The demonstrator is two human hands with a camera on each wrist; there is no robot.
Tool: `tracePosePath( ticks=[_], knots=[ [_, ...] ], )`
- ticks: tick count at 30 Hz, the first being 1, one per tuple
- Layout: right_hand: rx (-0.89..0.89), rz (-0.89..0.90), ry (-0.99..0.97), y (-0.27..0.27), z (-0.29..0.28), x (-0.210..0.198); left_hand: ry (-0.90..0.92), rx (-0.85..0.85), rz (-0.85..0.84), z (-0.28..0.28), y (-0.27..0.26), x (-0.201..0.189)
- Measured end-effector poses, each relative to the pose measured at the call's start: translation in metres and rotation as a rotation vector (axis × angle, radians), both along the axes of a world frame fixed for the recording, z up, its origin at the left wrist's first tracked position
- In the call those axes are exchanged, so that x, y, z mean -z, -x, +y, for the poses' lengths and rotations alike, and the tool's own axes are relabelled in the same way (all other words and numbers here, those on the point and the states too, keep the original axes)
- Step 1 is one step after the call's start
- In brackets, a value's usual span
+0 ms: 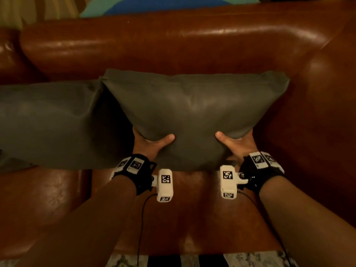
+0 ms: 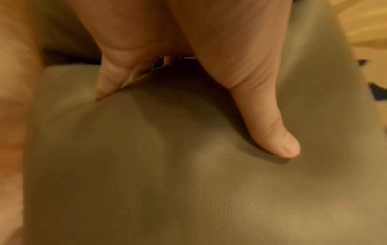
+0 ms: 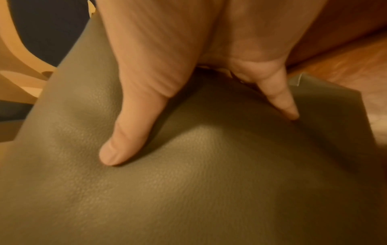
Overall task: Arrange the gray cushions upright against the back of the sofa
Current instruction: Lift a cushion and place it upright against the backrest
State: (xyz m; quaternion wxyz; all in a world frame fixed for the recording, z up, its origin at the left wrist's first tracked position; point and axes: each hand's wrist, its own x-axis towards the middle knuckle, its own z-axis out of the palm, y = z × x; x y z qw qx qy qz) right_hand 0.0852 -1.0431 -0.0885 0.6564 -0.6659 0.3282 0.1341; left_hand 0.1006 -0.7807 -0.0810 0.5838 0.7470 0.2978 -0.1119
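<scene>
- Gray leather-look cushion (image 1: pixel 194 112) held at its near lower edge, far edge close to or touching the brown leather sofa (image 1: pixel 173 47) back, tilted rather than fully upright; contact with the back unclear
- Left hand (image 1: pixel 152 144) grip clamped on that cushion, thumb (image 2: pixel 270 132) pressed into the top face, fingers underneath
- Right hand (image 1: pixel 236 143) grip likewise clamped, thumb (image 3: pixel 130 132) dented into the cover
- Second gray cushion (image 1: pixel 48 122) just left, overlapped by the held one, apparently lying flat on the seat
- Judged partway: first cushion nearly placed, second untouched
- Counted: two gray cushions, two hands, one sofa
</scene>
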Motion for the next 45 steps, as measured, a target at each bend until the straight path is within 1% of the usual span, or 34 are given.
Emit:
tracePosePath(
  ticks=[2,3,6,7,8,11,12,13,15,16,17,18,19,20,21,22,23,25,26,29,30,31,32,33,34,36,37,39,42,44,45],
  knots=[
    [0.02,0.017,-0.005,-0.003,0.0,0.006,0.005,-0.014,0.009,0.001,-0.003,0.005],
    [0.016,0.029,-0.01,-0.001,0.003,0.002,0.011,-0.015,0.009,0.001,-0.002,0.007],
    [0.039,-0.014,-0.002,0.012,-0.002,0.002,-0.002,-0.012,0.031,0.003,0.007,0.006],
    [0.07,0.003,-0.025,0.02,-0.004,0.004,-0.003,-0.012,0.043,0.004,0.011,0.006],
    [0.099,0.028,-0.055,0.03,-0.007,0.01,0.0,-0.013,0.056,0.005,0.014,0.003],
    [0.179,0.252,-0.073,0.066,-0.011,0.03,0.0,-0.006,0.078,0.006,0.013,0.0],
    [0.18,0.342,-0.135,0.075,-0.008,0.036,-0.003,-0.001,0.082,0.006,0.011,-0.001],
    [0.17,0.406,-0.256,0.076,0.003,0.029,-0.01,0.003,0.083,0.006,0.01,-0.001],
    [0.173,0.478,-0.467,0.063,0.026,0.026,-0.021,0.008,0.089,0.007,0.009,-0.001],
    [0.211,0.49,-0.51,0.049,0.033,0.028,-0.021,0.007,0.092,0.007,0.011,-0.003],
    [0.217,0.477,-0.488,0.038,0.033,0.042,-0.016,0.001,0.084,0.007,0.012,-0.004],
    [0.232,0.418,-0.445,0.03,0.022,0.074,-0.004,-0.009,0.072,0.007,0.014,-0.005],
    [0.285,0.383,-0.457,0.022,0.008,0.116,0.016,-0.024,0.057,0.007,0.017,-0.007],
    [0.278,0.353,-0.427,0.011,0.003,0.123,0.037,-0.04,0.06,0.007,0.019,-0.008],
    [0.228,0.353,-0.421,0.006,0.004,0.123,0.054,-0.062,0.073,0.007,0.022,-0.007],
    [0.231,0.376,-0.418,0.002,0.01,0.11,0.073,-0.091,0.114,0.006,0.026,-0.006],
    [0.251,0.398,-0.47,-0.003,0.02,0.077,0.092,-0.111,0.161,0.003,0.029,-0.006],
    [0.283,0.413,-0.518,-0.001,0.023,0.055,0.129,-0.111,0.224,-0.006,0.032,-0.003],
    [0.277,0.408,-0.528,0.0,0.021,0.053,0.167,-0.114,0.249,-0.011,0.03,0.0],
    [0.25,0.412,-0.518,0.007,0.008,0.072,0.291,-0.17,0.305,-0.017,0.02,0.014],
    [0.261,0.422,-0.494,0.01,0.007,0.067,0.277,-0.164,0.304,-0.018,0.017,0.017],
    [0.242,0.43,-0.433,0.013,0.011,0.05,0.232,-0.147,0.291,-0.017,0.016,0.016],
    [0.188,0.415,-0.31,0.016,0.012,0.031,0.176,-0.109,0.257,-0.016,0.016,0.009],
    [0.149,0.36,-0.148,0.017,0.008,0.019,0.12,-0.082,0.226,-0.011,0.017,0.006],
    [0.137,0.257,-0.013,0.018,0.004,0.01,0.088,-0.074,0.191,-0.008,0.017,0.001],
    [0.133,0.019,0.11,0.015,-0.004,-0.001,0.095,-0.078,0.118,0.0,0.017,-0.003],
    [0.115,-0.074,0.131,0.009,-0.006,-0.003,0.103,-0.071,0.082,0.003,0.015,-0.002],
    [0.105,-0.157,0.11,0.0,-0.006,-0.001,0.112,-0.064,0.051,0.002,0.009,-0.001],
    [0.132,-0.182,0.051,-0.001,-0.002,-0.003,0.16,-0.092,0.057,-0.009,0.007,0.0],
    [0.114,-0.186,0.078,0.009,-0.008,-0.007,0.172,-0.11,0.073,-0.022,0.014,0.001],
    [0.113,-0.195,0.103,0.013,-0.016,-0.006,0.181,-0.093,0.081,-0.03,0.016,0.007]
  ],
)
